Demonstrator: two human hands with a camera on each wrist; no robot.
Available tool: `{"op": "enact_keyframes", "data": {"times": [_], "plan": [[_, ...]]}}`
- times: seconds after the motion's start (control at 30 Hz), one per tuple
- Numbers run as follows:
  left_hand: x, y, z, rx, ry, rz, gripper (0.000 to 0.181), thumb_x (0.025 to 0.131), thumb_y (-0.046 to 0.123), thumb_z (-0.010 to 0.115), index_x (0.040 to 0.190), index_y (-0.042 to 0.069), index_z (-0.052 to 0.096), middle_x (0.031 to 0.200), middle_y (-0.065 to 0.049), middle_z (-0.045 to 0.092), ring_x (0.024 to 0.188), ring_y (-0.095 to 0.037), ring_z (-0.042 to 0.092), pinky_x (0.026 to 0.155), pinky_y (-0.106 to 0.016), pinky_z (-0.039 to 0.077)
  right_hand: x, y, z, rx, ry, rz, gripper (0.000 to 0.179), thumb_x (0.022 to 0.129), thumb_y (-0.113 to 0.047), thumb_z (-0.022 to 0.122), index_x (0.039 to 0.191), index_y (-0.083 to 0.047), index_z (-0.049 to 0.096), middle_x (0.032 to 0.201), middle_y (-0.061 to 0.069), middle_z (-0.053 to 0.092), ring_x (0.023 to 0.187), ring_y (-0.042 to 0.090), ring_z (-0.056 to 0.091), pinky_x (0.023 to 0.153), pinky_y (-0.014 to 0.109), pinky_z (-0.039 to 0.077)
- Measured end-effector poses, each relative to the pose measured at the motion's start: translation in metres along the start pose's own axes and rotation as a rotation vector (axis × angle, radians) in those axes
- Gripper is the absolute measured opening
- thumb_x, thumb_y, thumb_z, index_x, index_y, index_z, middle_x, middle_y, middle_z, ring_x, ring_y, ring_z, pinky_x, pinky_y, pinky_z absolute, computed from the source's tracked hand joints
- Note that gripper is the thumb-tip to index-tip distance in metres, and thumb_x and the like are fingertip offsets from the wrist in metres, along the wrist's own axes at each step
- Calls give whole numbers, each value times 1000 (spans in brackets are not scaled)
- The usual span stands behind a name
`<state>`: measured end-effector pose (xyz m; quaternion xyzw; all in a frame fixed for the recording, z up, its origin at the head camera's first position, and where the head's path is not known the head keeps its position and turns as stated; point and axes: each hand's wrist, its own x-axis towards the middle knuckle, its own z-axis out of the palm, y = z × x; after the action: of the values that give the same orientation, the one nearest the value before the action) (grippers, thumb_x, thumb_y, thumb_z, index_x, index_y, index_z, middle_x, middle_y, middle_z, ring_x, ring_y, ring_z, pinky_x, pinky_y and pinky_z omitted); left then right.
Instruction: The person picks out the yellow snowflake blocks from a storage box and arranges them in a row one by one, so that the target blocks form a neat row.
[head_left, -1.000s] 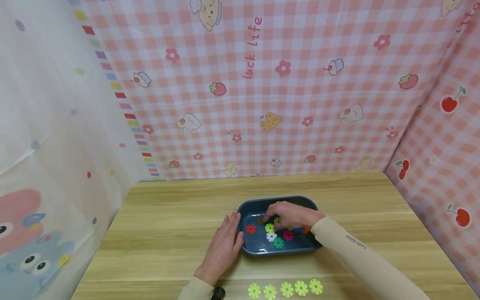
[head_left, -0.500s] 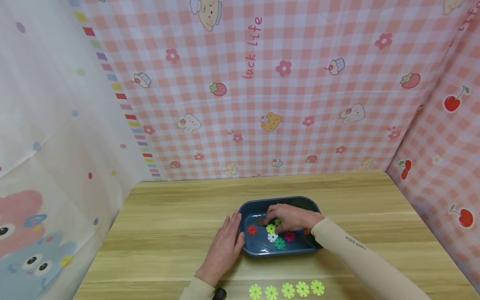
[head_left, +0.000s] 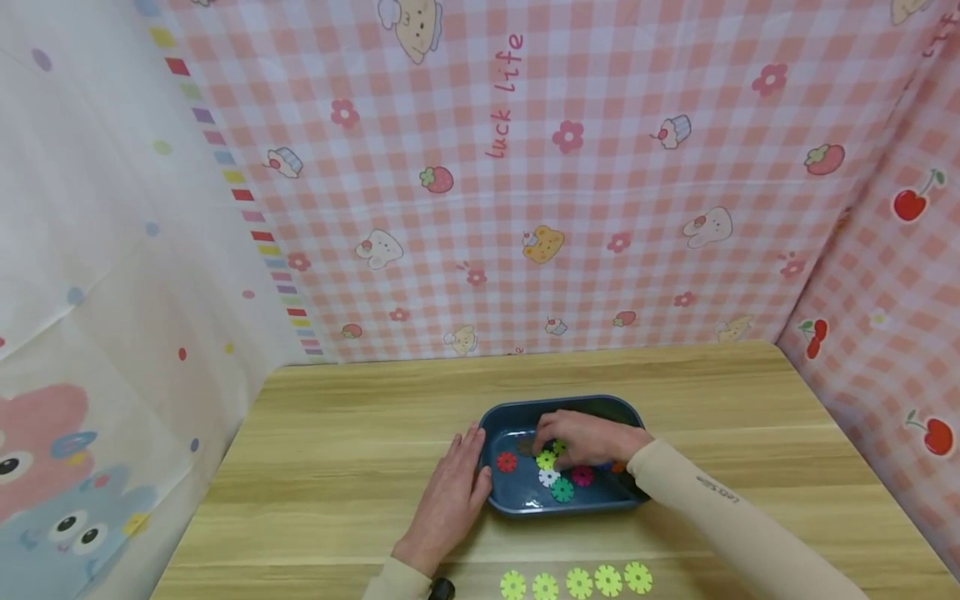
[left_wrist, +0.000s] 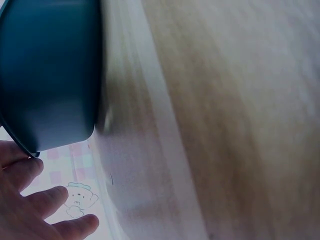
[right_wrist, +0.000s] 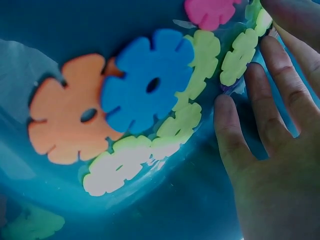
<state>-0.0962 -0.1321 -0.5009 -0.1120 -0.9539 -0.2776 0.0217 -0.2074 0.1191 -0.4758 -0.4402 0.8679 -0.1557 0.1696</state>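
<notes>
A dark blue tray [head_left: 517, 506] on the table holds several flower-shaped notched plastic discs. My left hand [head_left: 447, 497] rests against the tray's left side with straight fingers; the left wrist view has its fingertips at the rim. Inside the tray is my right hand [head_left: 588, 437], its fingertips lowered around a yellow-green disc [head_left: 546, 460]. In the right wrist view its fingers are fairly straight and spread beside a yellow-green disc [right_wrist: 239, 57]; no grip shows. Close by lie a white disc [head_left: 549, 477], a green disc [head_left: 562, 490] and a red disc [head_left: 507, 462].
Several yellow-green discs, including one disc [head_left: 579, 583], form a row near the table's front edge. An orange disc [right_wrist: 67, 115] and a blue disc [right_wrist: 150, 82] overlap inside the tray. Patterned cloth [head_left: 480, 208] hangs behind the wooden table [head_left: 360, 425].
The right hand's fingers shift slightly among the discs in the tray. The left hand stays at the tray's side. The whole head view drifts a little.
</notes>
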Motion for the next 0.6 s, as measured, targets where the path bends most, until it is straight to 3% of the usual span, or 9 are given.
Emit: {"op": "enact_keyframes", "data": {"times": [0.6], "plan": [[-1, -1, 1, 8, 24, 12, 55, 108, 26, 51, 158, 3, 41, 167, -12, 33, 152, -40, 32, 117, -62, 34, 1, -6, 1, -27, 6, 92, 28, 93, -26, 79, 118, -16, 75, 118, -5, 64, 108, 12, 58, 105, 40, 51]]}}
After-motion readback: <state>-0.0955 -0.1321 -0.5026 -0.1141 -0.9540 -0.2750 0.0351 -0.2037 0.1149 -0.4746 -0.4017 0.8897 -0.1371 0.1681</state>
